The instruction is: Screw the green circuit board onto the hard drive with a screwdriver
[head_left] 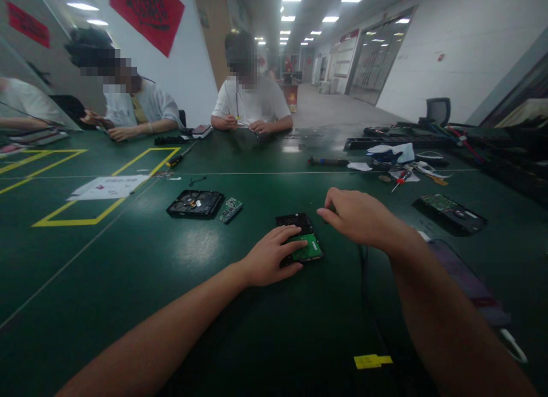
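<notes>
A hard drive (pixel 313 246) with a green circuit board on it lies on the table in front of me. My left hand (pixel 274 255) rests on it, fingers spread across the board and the black casing, thumb along the near side. Just right of the drive, my right hand (pixel 354 217) is raised above the table with its fingers curled in and the thumb against them. What those fingers hold, if anything, is hidden. Left of the drive lie a loose circuit board (pixel 232 210) and a second black hard drive (pixel 196 204).
Another hard drive (pixel 450 213) and a phone (pixel 466 274) lie on the right. Behind are a red-handled screwdriver (pixel 401 180), a dark cylindrical tool (pixel 327 161) and cables. A yellow-handled screwdriver (pixel 174 159) and white paper (pixel 107 187) lie left. Several people sit across the table (pixel 107 306).
</notes>
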Action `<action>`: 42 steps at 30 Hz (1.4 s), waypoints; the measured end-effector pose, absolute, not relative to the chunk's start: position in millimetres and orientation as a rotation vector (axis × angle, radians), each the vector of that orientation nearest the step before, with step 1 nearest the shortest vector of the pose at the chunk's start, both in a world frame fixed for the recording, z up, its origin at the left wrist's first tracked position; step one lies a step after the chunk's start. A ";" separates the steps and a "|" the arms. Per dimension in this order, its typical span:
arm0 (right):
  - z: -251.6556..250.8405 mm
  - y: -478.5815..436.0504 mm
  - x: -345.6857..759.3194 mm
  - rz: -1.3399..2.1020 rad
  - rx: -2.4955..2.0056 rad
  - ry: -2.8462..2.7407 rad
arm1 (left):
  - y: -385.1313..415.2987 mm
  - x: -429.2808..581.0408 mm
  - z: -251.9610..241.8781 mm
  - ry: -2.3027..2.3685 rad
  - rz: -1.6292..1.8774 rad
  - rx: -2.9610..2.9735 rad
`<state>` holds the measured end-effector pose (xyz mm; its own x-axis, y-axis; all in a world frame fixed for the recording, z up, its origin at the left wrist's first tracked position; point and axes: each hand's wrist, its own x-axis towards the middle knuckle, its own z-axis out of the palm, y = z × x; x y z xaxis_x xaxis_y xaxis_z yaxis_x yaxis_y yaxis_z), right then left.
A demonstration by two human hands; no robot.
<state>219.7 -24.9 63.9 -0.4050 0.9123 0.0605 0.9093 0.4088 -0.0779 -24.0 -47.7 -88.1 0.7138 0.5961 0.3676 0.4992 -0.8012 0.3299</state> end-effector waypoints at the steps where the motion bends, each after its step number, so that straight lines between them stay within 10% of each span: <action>1: 65.6 -26.3 219.3 0.024 -1.708 -2.566 | -47.5 -24.1 -88.8 0.880 0.688 2.711; 42: 58.8 -18.2 220.1 0.124 -1.398 -2.581 | -49.5 -23.4 -85.2 0.879 0.677 2.702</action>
